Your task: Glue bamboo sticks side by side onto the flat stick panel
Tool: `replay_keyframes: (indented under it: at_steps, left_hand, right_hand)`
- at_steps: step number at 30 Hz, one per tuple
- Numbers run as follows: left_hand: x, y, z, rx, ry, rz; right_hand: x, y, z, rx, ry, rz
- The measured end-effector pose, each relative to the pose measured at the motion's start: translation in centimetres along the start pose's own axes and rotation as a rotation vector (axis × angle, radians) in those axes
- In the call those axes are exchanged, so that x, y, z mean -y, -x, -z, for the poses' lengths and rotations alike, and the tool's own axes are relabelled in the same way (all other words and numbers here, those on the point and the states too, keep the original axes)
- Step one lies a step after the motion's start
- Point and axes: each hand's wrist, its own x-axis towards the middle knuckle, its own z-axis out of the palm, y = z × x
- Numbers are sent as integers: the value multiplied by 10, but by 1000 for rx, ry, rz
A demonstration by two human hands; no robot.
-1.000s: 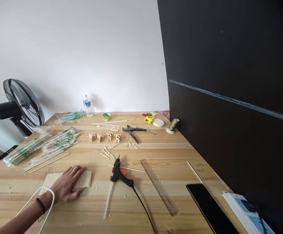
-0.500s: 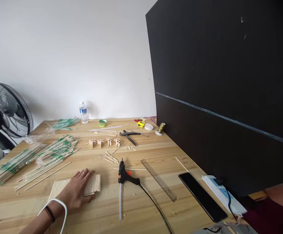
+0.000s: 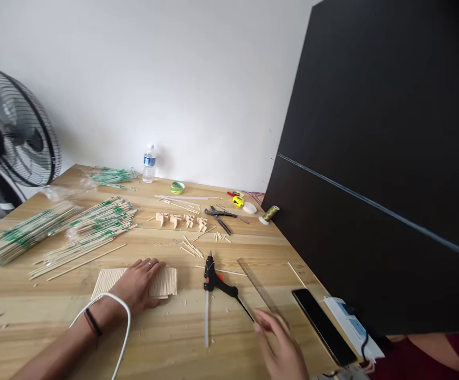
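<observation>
My left hand (image 3: 138,282) lies over a flat panel of thin wooden sticks (image 3: 164,282), fingers stretched and resting on it. Parts of the panel show on both sides of the hand. At the lower right, my right hand (image 3: 280,345) is over the cord of the glue gun and the near end of the clear ruler (image 3: 259,282). Its fingers are blurred, and whether they grip the cord cannot be made out. The black glue gun (image 3: 216,282) lies between the hands, nozzle pointing away, with a glue stick (image 3: 207,322) out of its back.
Bundles of sticks (image 3: 27,232) lie at left, near a fan (image 3: 16,126). Small stick assemblies (image 3: 176,220), pliers (image 3: 221,214), tape (image 3: 177,188) and a bottle (image 3: 149,166) stand farther back. A phone (image 3: 324,327), power strip (image 3: 354,324) and large black board (image 3: 372,174) are at right.
My right hand has come into view at the lower right, over the glue gun cord. The view has shifted and tilted; my left hand stays on the stick panel.
</observation>
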Motion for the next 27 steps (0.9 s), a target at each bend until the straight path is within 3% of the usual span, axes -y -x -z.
replay_keyframes:
  at_steps: [4, 7, 13, 20, 24, 27]
  left_hand:
    - [-3, 1, 6, 18, 26, 41]
    - [1, 2, 11, 31, 61, 48]
    - [2, 4, 15, 46, 74, 35]
    - [-17, 1, 20, 8, -33, 49]
    - [-16, -1, 28, -70, -97, 79]
    - [-13, 1, 34, -156, -129, 62]
  right_hand:
    - [24, -67, -45, 134, 44, 149]
    - [25, -89, -59, 205, 63, 174]
    - [23, -96, -67, 307, 94, 171]
    - [56, -104, -65, 276, 71, 122]
    - [83, -108, -73, 290, -78, 159]
    - [109, -108, -88, 353, -354, 154]
